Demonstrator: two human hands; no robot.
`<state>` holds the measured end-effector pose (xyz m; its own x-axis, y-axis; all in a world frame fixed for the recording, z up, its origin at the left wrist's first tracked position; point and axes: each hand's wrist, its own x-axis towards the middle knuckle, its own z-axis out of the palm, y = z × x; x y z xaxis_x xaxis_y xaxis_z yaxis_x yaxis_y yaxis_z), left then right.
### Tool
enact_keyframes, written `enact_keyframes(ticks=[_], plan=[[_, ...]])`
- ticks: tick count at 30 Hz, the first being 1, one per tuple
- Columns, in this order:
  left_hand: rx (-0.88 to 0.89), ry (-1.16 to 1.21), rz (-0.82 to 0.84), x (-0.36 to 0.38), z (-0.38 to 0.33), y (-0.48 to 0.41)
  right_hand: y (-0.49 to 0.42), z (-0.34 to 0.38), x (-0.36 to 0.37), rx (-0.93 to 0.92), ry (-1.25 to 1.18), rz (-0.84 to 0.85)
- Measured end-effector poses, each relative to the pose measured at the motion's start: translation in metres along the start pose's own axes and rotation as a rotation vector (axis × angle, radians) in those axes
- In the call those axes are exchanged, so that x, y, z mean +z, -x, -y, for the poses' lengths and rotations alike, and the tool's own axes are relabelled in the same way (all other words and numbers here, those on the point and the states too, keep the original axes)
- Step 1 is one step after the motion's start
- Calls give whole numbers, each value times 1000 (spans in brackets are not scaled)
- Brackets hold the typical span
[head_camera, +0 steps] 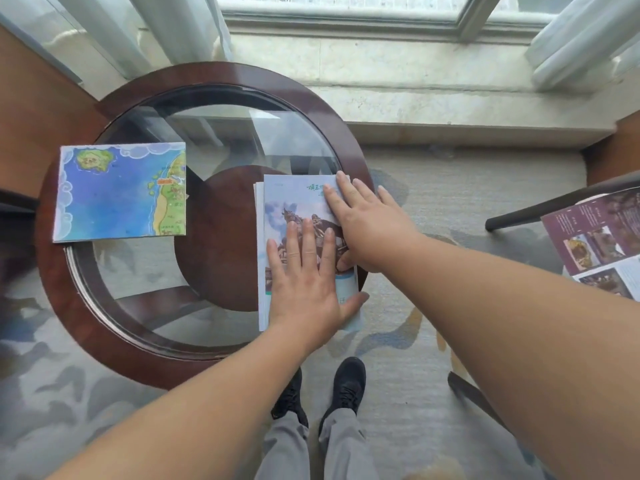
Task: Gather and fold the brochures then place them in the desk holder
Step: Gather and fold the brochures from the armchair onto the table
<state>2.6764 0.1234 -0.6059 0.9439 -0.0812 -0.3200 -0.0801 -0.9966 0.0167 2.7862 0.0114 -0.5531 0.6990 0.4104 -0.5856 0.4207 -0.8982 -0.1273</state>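
A folded brochure with a horse statue photo [284, 202] lies on the right side of the round glass table [104, 303]. My left hand [306, 282] presses flat on its lower half, fingers straight. My right hand [360, 223] lies flat across its upper right part, fingers spread. A folded blue map brochure [117, 192] rests on the table's left side, apart from both hands. A purple brochure [602, 233] lies open at the right edge of view. No desk holder is in sight.
The table has a dark wooden rim and a wooden lower shelf seen through the glass. A window sill [415, 81] and curtains run along the back. A dark chair leg [540, 209] reaches in at the right. My feet stand on patterned carpet below.
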Motion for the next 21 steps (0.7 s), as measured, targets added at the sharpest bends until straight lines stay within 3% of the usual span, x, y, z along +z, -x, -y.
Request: enact_keyframes(ticks=[5, 8, 11, 15, 21], plan=[[-35, -26, 64, 3, -1, 6, 2, 4, 2, 39, -20, -10], [-26, 22, 122, -17, 5, 2, 26, 8, 7, 65, -147, -181], [39, 107, 77, -53, 5, -1, 78, -1, 19, 135, -346, -285], [223, 187, 32, -94, -35, -6, 163, -50, 20, 480, -607, -340], [543, 195, 41, -141, -172, 7, 309, -135, 41, 943, -749, -427]])
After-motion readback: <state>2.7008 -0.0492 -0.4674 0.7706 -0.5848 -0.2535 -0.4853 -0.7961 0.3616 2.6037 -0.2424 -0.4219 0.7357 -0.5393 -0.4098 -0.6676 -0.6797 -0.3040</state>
